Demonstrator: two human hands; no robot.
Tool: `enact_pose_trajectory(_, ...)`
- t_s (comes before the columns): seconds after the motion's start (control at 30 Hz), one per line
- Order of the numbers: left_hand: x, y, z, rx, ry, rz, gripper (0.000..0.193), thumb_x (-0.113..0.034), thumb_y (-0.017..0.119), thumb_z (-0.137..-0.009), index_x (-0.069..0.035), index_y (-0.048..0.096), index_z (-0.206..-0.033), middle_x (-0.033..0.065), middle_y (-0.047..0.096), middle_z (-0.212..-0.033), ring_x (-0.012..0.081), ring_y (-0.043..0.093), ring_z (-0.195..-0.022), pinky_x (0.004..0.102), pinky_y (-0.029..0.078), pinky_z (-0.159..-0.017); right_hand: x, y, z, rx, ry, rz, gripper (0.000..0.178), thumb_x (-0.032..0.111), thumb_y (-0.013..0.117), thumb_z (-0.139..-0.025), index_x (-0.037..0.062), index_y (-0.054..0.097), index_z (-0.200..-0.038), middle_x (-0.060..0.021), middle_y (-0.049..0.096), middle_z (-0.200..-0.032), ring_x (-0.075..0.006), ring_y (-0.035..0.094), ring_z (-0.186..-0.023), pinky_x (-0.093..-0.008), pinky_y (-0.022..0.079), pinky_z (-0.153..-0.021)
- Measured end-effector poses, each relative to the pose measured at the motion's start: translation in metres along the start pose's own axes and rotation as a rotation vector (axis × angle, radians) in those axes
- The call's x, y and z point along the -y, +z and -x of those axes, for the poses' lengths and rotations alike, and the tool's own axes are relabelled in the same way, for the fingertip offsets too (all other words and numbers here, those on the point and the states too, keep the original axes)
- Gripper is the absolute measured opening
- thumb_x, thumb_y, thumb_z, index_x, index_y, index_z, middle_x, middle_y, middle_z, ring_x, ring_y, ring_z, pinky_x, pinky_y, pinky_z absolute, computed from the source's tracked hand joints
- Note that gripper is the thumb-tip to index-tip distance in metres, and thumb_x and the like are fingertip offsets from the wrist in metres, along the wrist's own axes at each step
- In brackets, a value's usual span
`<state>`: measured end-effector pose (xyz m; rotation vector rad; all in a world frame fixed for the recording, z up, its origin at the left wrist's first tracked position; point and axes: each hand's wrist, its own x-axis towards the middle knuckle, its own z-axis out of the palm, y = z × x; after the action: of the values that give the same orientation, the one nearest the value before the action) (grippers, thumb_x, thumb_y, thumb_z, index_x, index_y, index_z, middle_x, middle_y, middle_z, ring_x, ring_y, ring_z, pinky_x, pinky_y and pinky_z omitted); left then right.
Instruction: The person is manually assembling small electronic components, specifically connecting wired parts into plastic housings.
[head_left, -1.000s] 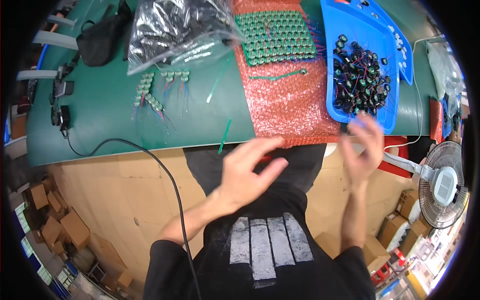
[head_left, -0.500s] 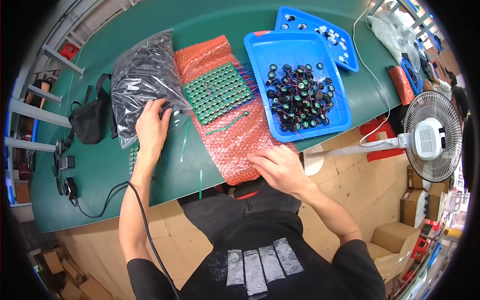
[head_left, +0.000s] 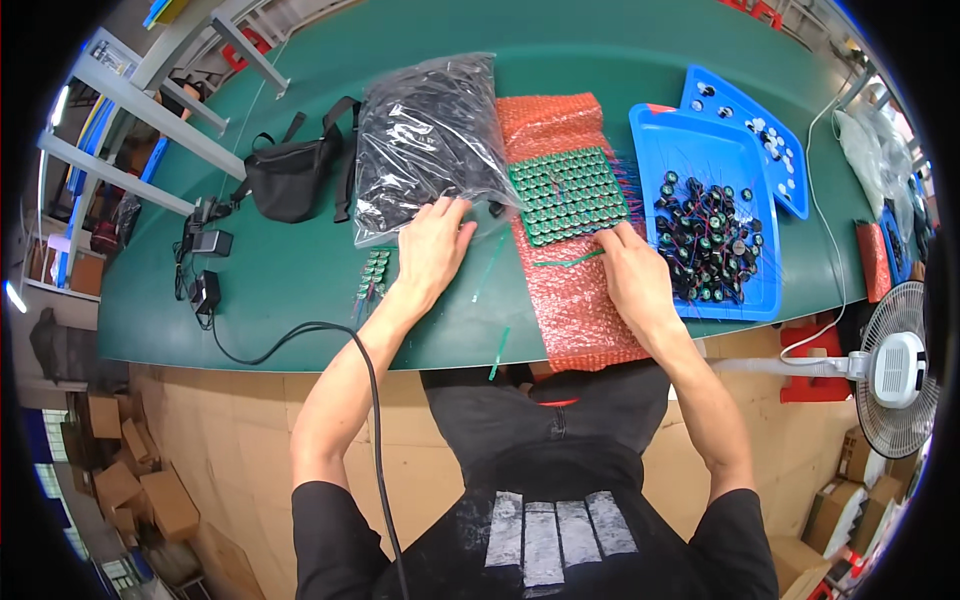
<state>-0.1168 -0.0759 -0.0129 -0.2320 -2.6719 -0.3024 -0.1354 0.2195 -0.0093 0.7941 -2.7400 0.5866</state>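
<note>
My left hand [head_left: 433,248] rests at the near edge of a clear plastic bag [head_left: 430,140] packed with black parts. Its fingers lie stretched on the plastic, the thumb apart. Over the red bubble wrap [head_left: 570,315], my right hand [head_left: 638,280] has its fingertips drawn together at the right end of a thin green strip [head_left: 568,263]; that end is hidden beneath them. Just beyond is a green panel [head_left: 570,195] of small round parts in rows, lying on the wrap with coloured wires at its right edge. A smaller green piece [head_left: 374,272] lies left of my left wrist.
To the right, a blue tray [head_left: 700,150] holds many black round parts with wires; another blue tray [head_left: 735,100] sits behind it. A black waist bag [head_left: 292,178], power adapters [head_left: 205,290] and a cable are at left. A white fan [head_left: 898,370] stands at right.
My view has swung left, so the table things appear farther right. My right hand has gone from the wrap's near edge up to the green strip's end. My left hand stays by the bag.
</note>
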Motion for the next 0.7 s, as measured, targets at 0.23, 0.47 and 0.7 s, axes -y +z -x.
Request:
enact_pose_trajectory(0.23, -0.014, 0.01, -0.026, 0.099, -0.08, 0.079, 0.025, -0.025, 0.077, -0.084, -0.009, 0.073, -0.102, 0.0102, 0.069, -0.095, 0.0333, 0.069, -0.088, 0.0438, 0.054, -0.076, -0.001, 0.003, 0.0, 0.007, 0.001, 0.101, 0.017, -0.003, 0.063, -0.077, 0.0008, 0.059, -0.093, -0.0163, 0.06, -0.094, -0.0331, 0.066, -0.088, -0.043, 0.055, -0.074)
enact_pose_trajectory(0.47, -0.013, -0.003, -0.013, 0.066, -0.364, 0.326, 0.015, -0.013, 0.07, -0.084, -0.001, 0.073, -0.093, 0.0163, 0.073, -0.093, 0.0284, 0.072, -0.085, 0.0378, 0.054, -0.077, -0.005, -0.007, -0.002, -0.021, -0.018, 0.084, 0.012, -0.001, 0.062, -0.078, 0.0026, 0.058, -0.088, -0.0138, 0.06, -0.087, -0.031, 0.067, -0.084, -0.0407, 0.056, -0.072)
enact_pose_trajectory(0.7, -0.019, -0.005, -0.002, 0.049, -0.265, 0.183, 0.033, -0.025, 0.076, -0.085, -0.006, 0.07, -0.112, 0.0101, 0.07, -0.097, 0.0298, 0.069, -0.091, 0.0401, 0.054, -0.078, 0.034, -0.024, 0.043, -0.127, -0.123, -0.281, 0.027, 0.003, 0.069, -0.083, 0.0058, 0.068, -0.11, -0.0093, 0.065, -0.09, -0.0287, 0.064, -0.075, -0.0394, 0.052, -0.067)
